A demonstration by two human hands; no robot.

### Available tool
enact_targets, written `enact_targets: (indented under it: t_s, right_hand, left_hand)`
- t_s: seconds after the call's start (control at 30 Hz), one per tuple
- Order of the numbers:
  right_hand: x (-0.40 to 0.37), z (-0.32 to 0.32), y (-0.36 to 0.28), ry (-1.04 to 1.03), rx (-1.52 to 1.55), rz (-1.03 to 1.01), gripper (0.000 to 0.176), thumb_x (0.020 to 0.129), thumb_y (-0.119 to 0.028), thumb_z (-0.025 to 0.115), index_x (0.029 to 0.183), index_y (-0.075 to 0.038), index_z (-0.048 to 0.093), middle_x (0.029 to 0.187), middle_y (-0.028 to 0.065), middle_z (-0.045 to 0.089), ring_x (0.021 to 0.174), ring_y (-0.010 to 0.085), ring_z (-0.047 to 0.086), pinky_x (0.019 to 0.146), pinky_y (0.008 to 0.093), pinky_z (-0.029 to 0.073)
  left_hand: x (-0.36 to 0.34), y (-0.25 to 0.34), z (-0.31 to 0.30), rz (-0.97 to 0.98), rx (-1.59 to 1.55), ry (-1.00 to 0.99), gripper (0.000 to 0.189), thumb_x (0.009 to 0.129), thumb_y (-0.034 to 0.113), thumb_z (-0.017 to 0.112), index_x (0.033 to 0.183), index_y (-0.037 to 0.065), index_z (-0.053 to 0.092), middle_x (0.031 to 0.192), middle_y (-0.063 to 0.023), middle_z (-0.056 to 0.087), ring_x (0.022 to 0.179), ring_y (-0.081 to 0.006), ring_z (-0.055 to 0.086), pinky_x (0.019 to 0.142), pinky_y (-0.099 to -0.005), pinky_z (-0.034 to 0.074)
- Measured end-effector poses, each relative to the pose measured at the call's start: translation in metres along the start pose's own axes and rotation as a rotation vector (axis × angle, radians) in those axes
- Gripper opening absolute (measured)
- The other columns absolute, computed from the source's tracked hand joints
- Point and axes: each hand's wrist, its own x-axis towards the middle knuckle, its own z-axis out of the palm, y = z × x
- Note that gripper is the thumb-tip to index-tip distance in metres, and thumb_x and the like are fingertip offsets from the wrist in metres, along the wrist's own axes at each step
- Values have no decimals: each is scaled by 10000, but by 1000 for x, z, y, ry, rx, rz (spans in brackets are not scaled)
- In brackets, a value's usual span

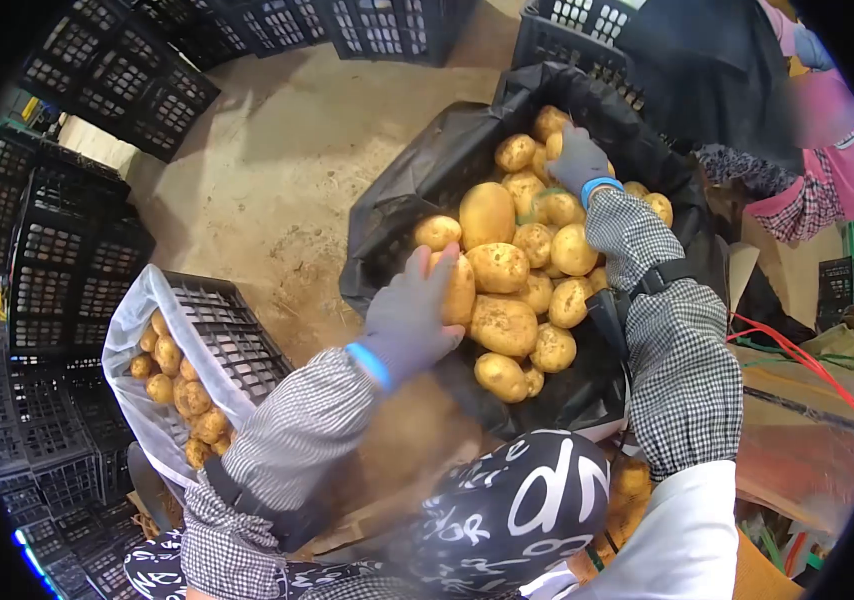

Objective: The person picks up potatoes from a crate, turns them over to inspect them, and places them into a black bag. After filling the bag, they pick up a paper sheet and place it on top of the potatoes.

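Several potatoes (503, 325) of mixed sizes lie heaped in a container lined with black sheeting (397, 200). My left hand (409, 312), in a grey glove with bare fingertips, rests against a potato at the heap's left side, fingers spread. At the far side of the heap, my right hand (579, 160), also gloved, reaches down onto potatoes with its fingers bent; its fingertips are partly hidden, and I cannot make out a grip. To the left stands a black crate (232, 335) with a white liner, holding smaller potatoes (187, 395).
Stacked black crates (67, 260) line the left side, with more crates (397, 30) at the back. A person in pink (832, 110) is at the upper right. Red cord (817, 370) lies at the right. A blurred brown surface (412, 435) is below my left hand.
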Motion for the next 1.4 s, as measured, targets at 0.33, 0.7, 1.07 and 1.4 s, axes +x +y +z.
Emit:
enact_targets:
  t_s: [0.33,0.7,1.07,1.4]
  right_hand:
    - [-50,-82,64,668,1242,32,513,797,-261,790,1159,33,576,1009,82,649,858,157,623,750,266,515]
    - [-61,-50,103,1021,1039,254,691,754,-205,830,1303,41,489,1151,127,602,957,188,622,840,302,527]
    - [-26,-55,102,747,111,-434,606,767,-22,680,1346,-64,508,1332,167,555,1198,307,565,1033,365,445]
    - [-6,6,42,292,161,-342,473,943,-320,566,1363,-105,531,1415,132,504,1292,296,489,1072,347,391]
  left_hand:
    - [72,0,-27,117,-517,68,943,612,261,809,1416,104,343,1222,-228,460,1117,-380,533,967,-419,466]
    - [292,117,39,144,238,-139,765,941,359,509,1566,218,92,1544,-244,227,1278,-405,457,1071,-426,401]
    - [104,0,-27,411,-268,373,488,878,1,596,1354,9,492,1379,-170,500,1315,-302,459,1103,-369,348]
    - [-139,-89,-36,-271,-458,418,393,904,-18,535,1297,-30,551,1319,-150,564,1269,-250,503,1098,-348,342]
